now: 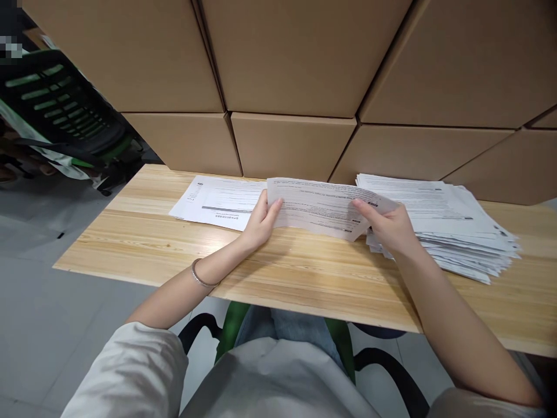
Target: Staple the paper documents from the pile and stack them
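Observation:
Between my two hands I hold up a printed sheet of paper (317,206), curved a little and lifted above the table. My left hand (261,219) grips its left edge, thumb on the near face. At its right end my right hand (389,223) pinches the sheet, thumb on the print and fingers behind. A few printed papers (217,200) lie flat on the table to the left. Close behind my right hand sits a thick, uneven stack of printed papers (448,215). Whether I hold one sheet or more, I cannot tell.
Cardboard boxes (291,145) are stacked along the back of the wooden table (130,232). The table's front edge runs just before my lap. A dark mesh chair (65,104) stands on the grey floor at far left, with part of a person beside it.

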A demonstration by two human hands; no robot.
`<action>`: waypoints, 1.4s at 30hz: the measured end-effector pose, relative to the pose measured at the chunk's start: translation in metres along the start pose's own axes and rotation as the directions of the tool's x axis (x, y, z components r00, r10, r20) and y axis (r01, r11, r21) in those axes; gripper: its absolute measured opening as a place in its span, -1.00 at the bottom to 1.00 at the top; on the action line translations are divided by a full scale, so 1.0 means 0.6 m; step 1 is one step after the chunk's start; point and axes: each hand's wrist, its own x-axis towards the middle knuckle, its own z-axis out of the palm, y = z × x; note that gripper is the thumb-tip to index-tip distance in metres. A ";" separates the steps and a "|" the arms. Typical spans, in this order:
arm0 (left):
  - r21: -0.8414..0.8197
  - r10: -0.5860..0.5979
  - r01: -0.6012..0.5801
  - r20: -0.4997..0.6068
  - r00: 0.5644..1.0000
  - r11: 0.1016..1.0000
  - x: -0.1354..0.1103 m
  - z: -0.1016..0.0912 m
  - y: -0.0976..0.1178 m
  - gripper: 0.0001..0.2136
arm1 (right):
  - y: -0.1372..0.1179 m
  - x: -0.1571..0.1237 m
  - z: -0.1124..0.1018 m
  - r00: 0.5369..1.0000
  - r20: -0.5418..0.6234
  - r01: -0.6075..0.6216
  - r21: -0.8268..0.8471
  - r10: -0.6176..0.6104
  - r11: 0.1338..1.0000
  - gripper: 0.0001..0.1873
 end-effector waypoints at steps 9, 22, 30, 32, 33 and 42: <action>0.301 -0.607 0.560 0.092 0.789 0.772 0.011 -0.045 0.041 -0.56 | -0.040 -0.022 -0.009 0.960 0.265 0.013 -0.351 0.086 0.936 -0.49; 0.656 -0.478 0.312 0.085 0.874 0.687 0.030 -0.042 0.001 -0.50 | -0.054 -0.027 0.001 0.865 0.444 0.115 -0.629 0.234 0.769 -0.45; 0.598 -0.432 0.260 0.163 0.887 0.758 0.040 -0.040 -0.019 -0.62 | -0.045 0.003 0.084 0.858 0.432 0.510 -0.647 -0.279 0.566 -0.40; 0.598 -0.426 0.262 0.150 0.892 0.757 0.043 -0.037 -0.021 -0.62 | -0.037 0.025 0.116 0.763 0.545 0.631 -0.508 -0.348 0.587 -0.35; 0.597 -0.422 0.261 0.145 0.895 0.759 0.044 -0.036 -0.022 -0.61 | -0.033 0.035 0.130 0.742 0.572 0.645 -0.465 -0.350 0.607 -0.33; 0.600 -0.409 0.262 0.121 0.904 0.756 0.044 -0.034 -0.033 -0.63 | -0.006 0.049 0.182 0.769 0.579 0.565 -0.415 -0.271 0.713 -0.32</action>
